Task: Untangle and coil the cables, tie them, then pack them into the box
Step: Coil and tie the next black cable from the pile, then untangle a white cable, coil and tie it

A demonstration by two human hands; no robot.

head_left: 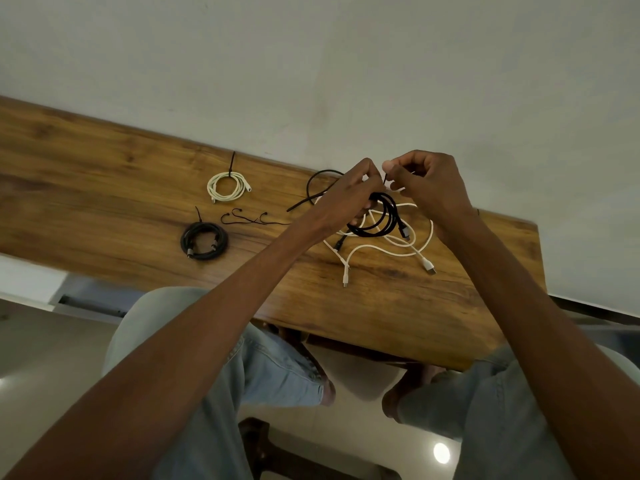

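Holding the coiled black cable (379,216) just above the worktop (104,174), the left hand (346,192) grips it while the right hand (429,181) pinches a thin tie (385,177), which likely needs pulling tight next.

Two tied coils (228,187) lie left of loose cables (391,244).

Coiled black cable (377,216) held above loose white cable (398,242); tied white coil (227,187) and tied black coil (204,240) lying leftward.
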